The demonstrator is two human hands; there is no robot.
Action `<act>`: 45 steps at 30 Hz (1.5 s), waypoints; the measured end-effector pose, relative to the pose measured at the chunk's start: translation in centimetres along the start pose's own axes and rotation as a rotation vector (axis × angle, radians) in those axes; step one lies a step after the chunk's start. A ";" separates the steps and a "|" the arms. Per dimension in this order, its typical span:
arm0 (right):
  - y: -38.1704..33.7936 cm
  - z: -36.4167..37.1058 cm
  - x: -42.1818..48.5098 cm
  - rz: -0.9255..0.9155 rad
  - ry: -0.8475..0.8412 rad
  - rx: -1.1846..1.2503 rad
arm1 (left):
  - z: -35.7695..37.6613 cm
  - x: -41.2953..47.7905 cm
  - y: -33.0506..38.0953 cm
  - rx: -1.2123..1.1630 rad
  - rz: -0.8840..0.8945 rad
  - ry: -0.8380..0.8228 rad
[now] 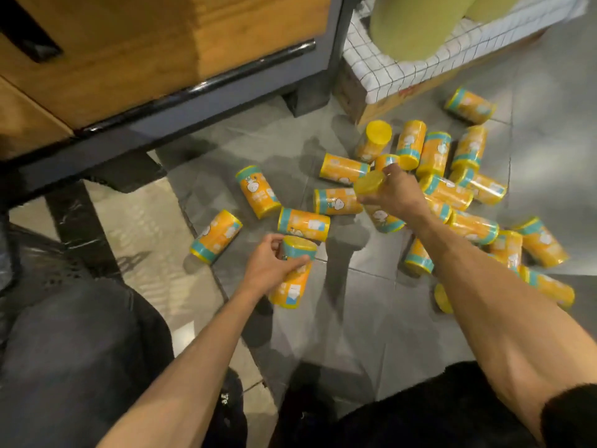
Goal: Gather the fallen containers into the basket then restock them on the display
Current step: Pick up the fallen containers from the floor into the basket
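2 grips: left hand (269, 268) curls round teal-rimmed container (295, 282), right hand (399, 192) clasps yellow-lidded container (368, 183)

orange containers (303, 224) scattered on floor (355, 302).

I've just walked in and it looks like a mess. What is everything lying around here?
orange cylindrical containers with teal bands and yellow lids: roughly two dozen, orange, scattered on the floor, centre to right, most on their sides
grey tiled floor: one, grey, under everything
wooden cabinet with a dark grey metal frame: one, brown, upper left
white grid-patterned cloth: one, white with black lines, upper right, over a stand
green rounded objects: at least two, green, on that cloth
trouser leg: one, dark grey, lower left
left hand: grips the centre container
right hand: grips the pile container
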State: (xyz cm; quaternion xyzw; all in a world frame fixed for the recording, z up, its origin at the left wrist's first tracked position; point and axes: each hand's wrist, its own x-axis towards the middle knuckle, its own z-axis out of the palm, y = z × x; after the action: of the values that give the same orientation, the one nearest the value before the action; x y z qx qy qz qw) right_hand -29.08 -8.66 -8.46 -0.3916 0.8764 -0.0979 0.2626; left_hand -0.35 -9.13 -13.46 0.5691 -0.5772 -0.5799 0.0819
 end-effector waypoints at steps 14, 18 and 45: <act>-19.4 -8.2 -3.0 -0.632 0.060 0.257 | -17.5 -4.9 12.2 0.131 0.218 0.412; -24.6 -9.4 -5.6 -0.769 0.022 0.312 | -22.4 -9.0 13.9 0.143 0.248 0.534; -51.2 -1.5 -30.0 -1.283 -0.344 0.293 | -48.6 -33.6 0.4 0.374 0.016 0.869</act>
State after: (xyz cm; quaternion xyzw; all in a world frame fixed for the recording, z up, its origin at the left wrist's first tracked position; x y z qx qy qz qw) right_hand 19.27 -21.12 23.61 -0.8045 0.3941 -0.2883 0.3382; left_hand 47.51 -12.01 21.06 0.7597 -0.5883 -0.1733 0.2163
